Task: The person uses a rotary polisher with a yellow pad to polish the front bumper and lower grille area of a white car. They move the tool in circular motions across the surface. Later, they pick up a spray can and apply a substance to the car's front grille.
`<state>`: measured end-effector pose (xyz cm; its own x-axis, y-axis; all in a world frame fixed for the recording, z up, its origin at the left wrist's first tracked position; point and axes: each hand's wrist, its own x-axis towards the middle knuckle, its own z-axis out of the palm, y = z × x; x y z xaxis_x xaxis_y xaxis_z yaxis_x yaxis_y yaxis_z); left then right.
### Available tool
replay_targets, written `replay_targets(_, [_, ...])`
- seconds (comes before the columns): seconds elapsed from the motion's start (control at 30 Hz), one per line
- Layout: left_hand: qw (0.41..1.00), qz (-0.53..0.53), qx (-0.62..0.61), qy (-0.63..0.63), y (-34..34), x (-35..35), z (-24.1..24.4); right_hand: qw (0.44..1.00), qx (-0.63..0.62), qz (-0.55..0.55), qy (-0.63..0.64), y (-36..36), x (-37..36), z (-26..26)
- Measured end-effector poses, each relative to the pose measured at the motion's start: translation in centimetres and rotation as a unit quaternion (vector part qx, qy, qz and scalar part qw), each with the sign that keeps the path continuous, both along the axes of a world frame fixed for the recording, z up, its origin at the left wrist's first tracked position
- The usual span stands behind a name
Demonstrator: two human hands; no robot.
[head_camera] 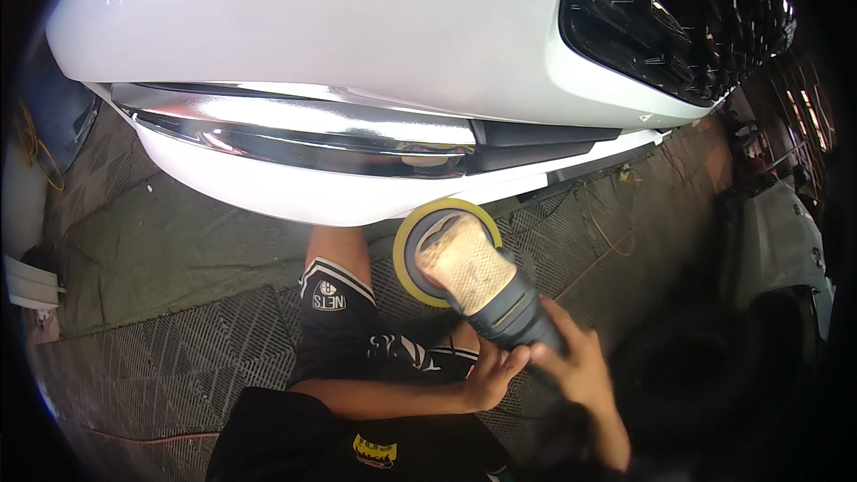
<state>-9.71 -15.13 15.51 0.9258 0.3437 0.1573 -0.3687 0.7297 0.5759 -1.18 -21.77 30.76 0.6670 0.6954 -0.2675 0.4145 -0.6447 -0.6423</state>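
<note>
Both my hands are on a rotary polisher (519,311) with a dark body and a pale, worn textured cover over its head. My right hand (579,361) wraps the dark body from the right. From the left, my left hand (492,375) holds the same body, its fingers partly hidden beneath it. A round yellow-edged polishing pad (406,258) sits at the tool's front, near the lower edge of a white car bumper (321,194). Whether pad and bumper touch, I cannot tell. Chrome trim (301,117) runs along the bumper above.
A black grille (656,20) fills the upper right. Dark plastic floor tiles (181,355) and a green sheet (201,241) lie below the car. A thin red cord or hose (596,264) crosses the floor. Another light-coloured vehicle (776,241) stands at right, and a yellow hose (50,171) hangs at left.
</note>
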Motion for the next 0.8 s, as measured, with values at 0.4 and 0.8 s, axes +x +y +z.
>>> replay_targets(0.4, [0.998,-0.011,0.065,0.013,-0.1,-1.6,-3.1,0.999,-0.022,0.041,-0.006,-0.1,0.2,-0.9])
replay_targets(0.8, [0.966,-0.039,0.224,0.122,-0.9,5.5,3.6,0.960,0.186,-0.169,0.124,-7.4,3.9,-5.7])
